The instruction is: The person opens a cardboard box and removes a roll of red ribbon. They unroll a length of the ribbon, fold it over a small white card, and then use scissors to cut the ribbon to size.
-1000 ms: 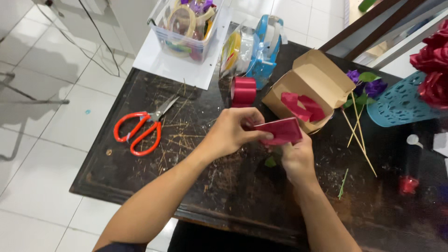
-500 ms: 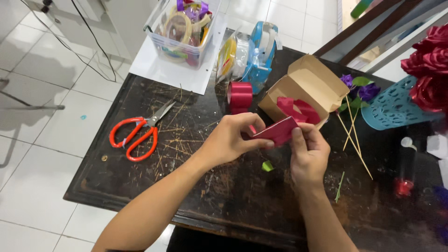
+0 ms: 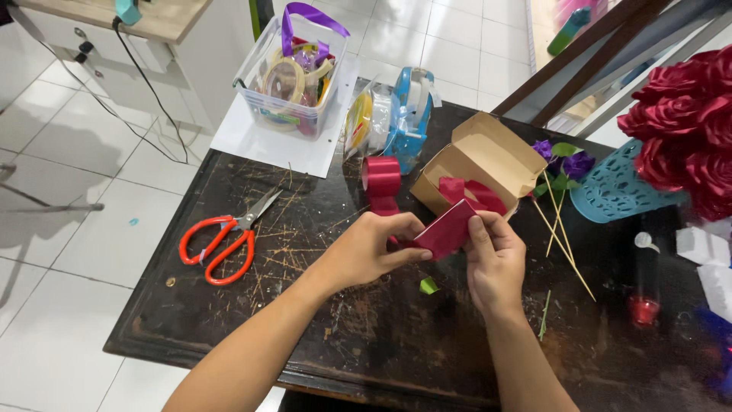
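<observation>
Over the middle of a dark scratched table [image 3: 358,343], both hands pinch one folded piece of dark red ribbon [image 3: 446,229]. My left hand [image 3: 370,248] grips its left end between thumb and fingers. My right hand [image 3: 494,255] holds the right edge, thumb on top. A red ribbon roll [image 3: 380,177] stands just behind my left hand. Right behind the held piece is an open cardboard box [image 3: 488,156] with more red ribbon pieces [image 3: 476,191] inside.
Orange-handled scissors [image 3: 223,238] lie at the left. A clear tub of tapes [image 3: 293,76] sits on white paper at the back, beside a blue tape dispenser [image 3: 408,114]. To the right are thin wooden sticks [image 3: 560,229], purple flowers [image 3: 568,160], a teal basket [image 3: 614,191] and red roses [image 3: 686,122].
The hands stay together on the ribbon piece with only small finger shifts along it. The view has dropped slightly, so the table things sit a little higher in frame.
</observation>
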